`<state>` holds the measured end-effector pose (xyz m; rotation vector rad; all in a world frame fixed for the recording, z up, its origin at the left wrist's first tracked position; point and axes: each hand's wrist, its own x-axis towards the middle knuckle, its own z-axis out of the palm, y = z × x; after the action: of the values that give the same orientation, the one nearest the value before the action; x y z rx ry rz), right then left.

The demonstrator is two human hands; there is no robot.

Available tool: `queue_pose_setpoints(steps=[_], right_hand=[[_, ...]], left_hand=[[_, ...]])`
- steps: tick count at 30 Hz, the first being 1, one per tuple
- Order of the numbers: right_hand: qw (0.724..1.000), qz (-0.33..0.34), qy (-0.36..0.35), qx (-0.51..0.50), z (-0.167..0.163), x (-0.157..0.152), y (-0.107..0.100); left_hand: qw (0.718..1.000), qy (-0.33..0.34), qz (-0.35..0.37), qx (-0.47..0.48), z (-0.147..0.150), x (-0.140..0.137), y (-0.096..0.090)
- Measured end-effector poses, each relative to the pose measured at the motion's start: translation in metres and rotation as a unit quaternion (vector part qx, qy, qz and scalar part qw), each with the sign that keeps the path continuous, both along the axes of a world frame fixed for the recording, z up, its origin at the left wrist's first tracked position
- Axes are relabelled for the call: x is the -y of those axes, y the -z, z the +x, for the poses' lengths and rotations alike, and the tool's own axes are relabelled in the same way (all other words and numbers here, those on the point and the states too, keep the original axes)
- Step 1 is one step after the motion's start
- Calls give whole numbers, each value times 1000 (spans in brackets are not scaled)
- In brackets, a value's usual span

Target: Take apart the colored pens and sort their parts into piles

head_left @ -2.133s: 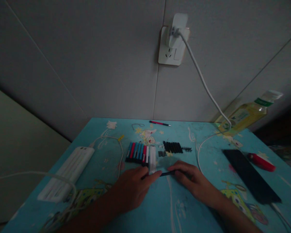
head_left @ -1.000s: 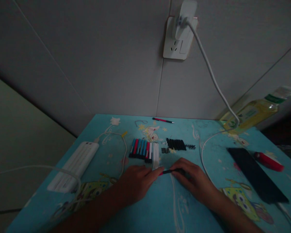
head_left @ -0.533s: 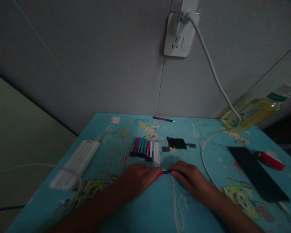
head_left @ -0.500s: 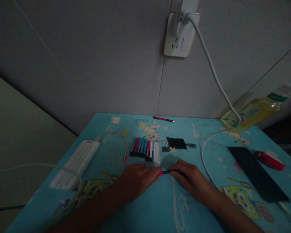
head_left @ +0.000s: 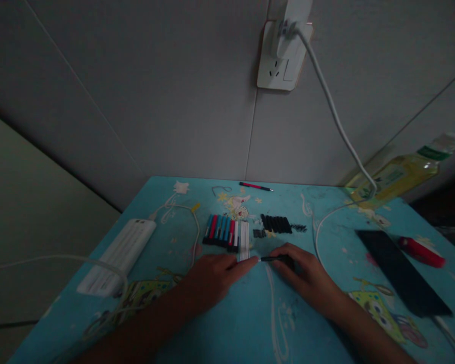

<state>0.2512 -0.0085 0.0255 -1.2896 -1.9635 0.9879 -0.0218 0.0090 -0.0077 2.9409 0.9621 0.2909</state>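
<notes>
My left hand [head_left: 220, 273] is closed, thumb and forefinger pinching a pen barrel that is mostly hidden by the fingers. Facing it, my right hand [head_left: 299, 265] grips a black pen grip [head_left: 271, 259], whose left end points at my left fingertips. A short pale bit shows between the two. Just beyond the hands lie a row of blue, red and white pen barrels [head_left: 220, 230] with black ends, and several thin white refills [head_left: 244, 240] side by side. Right of these are black pen grips [head_left: 276, 223], small dark pieces [head_left: 259, 233] and a pile of springs [head_left: 299, 228].
One whole red-and-black pen [head_left: 256, 186] lies near the wall. A white power strip [head_left: 117, 258] with cables is at left. On the right are a dark flat phone-like slab [head_left: 404, 273], a red object [head_left: 421, 252] and a yellow liquid bottle [head_left: 402, 174]. A white cable [head_left: 333, 108] hangs from the socket.
The red barrel section that showed between my hands is now covered, and a pale bit shows there instead. My right hand has shifted slightly up and right with the black grip.
</notes>
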Motion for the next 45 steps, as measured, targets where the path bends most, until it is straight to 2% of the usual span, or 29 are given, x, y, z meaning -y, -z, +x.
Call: queue_pose_setpoints(steps=[13, 23, 29, 38, 45], right_hand=[[999, -5, 42, 31, 17, -11, -1], [994, -15, 97, 45, 23, -11, -2], [993, 25, 109, 34, 22, -11, -3], [986, 47, 133, 86, 18, -9, -3], [990, 70, 98, 79, 17, -9, -6]], left_hand=[[1000, -30, 2, -9, 0, 0, -4], [996, -86, -11, -24, 2, -1, -7], [995, -100, 0, -9, 2, -1, -9], [996, -85, -14, 27, 0, -3, -1], [996, -87, -16, 24, 0, -2, -4]])
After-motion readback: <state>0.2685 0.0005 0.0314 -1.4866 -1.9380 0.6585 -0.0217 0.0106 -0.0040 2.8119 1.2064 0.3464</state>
